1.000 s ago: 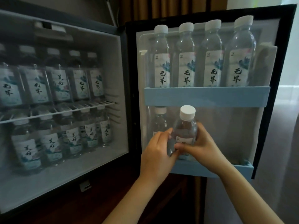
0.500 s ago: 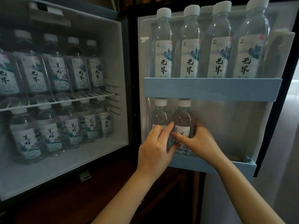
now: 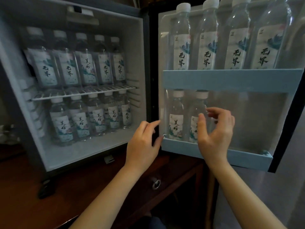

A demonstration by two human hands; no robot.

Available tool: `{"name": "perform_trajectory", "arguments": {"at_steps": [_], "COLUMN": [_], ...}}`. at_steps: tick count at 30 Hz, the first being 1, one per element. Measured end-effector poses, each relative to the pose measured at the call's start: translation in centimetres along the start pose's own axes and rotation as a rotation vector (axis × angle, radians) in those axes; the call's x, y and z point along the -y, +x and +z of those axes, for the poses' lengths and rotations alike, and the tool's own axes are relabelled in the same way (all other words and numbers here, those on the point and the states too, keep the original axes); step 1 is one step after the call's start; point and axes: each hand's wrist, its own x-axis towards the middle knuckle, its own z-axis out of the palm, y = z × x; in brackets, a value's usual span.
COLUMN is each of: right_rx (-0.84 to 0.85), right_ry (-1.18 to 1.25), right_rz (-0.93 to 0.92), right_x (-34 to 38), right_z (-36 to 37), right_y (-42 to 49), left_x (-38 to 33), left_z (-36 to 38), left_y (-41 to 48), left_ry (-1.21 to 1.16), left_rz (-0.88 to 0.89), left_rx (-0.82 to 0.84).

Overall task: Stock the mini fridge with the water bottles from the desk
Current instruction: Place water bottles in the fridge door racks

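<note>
- In the lower door shelf (image 3: 247,158) of the mini fridge (image 3: 135,55), at 3 o'clock of the view, a first bottle (image 3: 176,119) and a second bottle (image 3: 201,96) are stood upright, side by side.
- Both are packed toward the 9 o'clock end of that shelf. This is judged to be done so that the stretch toward 3 o'clock is left free for more bottles.
- The right hand (image 3: 214,134) is held in front of the second bottle with fingers spread and loosely curled, and nothing is gripped. Whether the thumb touches the bottle cannot be told.
- The left hand (image 3: 142,142) is likewise relaxed and empty, at 9 o'clock of the first bottle, by the door's inner edge.
- At 12 o'clock of the pair, the upper door shelf (image 3: 231,80) is filled by four taller bottles (image 3: 206,38), kept upright by its blue rail.
- At 9 o'clock, the cabinet is packed with stocked bottles (image 3: 85,70) above and below a white wire shelf (image 3: 82,94), labels turned outward.
- Stocking is judged well advanced. No unstocked bottles are in view.
- The fridge is set on a dark wooden bench (image 3: 49,195), with a ring pull (image 3: 156,184) at 6 o'clock. The room is dimly lit.
</note>
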Motion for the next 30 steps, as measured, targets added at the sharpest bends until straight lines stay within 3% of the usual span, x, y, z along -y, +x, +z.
{"name": "perform_trajectory", "arguments": {"at_steps": [6,14,20,26,30], "right_rx": [0.256,0.599,0.983,1.365,1.539], "right_ry": [0.095,0.311,0.506,0.407,0.245], "right_rz": [-0.102,-0.201,-0.277,-0.269,-0.228], "right_x": [4.5,13.6,21.2,26.9,29.9], "right_z": [5.3,13.6,19.7,27.2,33.6], "right_y": [-2.7,-10.7,-15.6,-18.9,-21.2], "left_x": [4.1,11.4,17.8,25.9,30.5], "left_z": [-5.4,-15.4,-22.8,-28.2,-30.1], "left_y": [-2.8,-9.4,-13.6,-14.3,-14.1], "left_ry": [0.152,0.343,0.509,0.635,0.705], "left_rz": [-0.113,-0.392,-0.584,-0.898,-0.997], "left_rx": [-0.059,-0.174,-0.209,-0.186,-0.141]}}
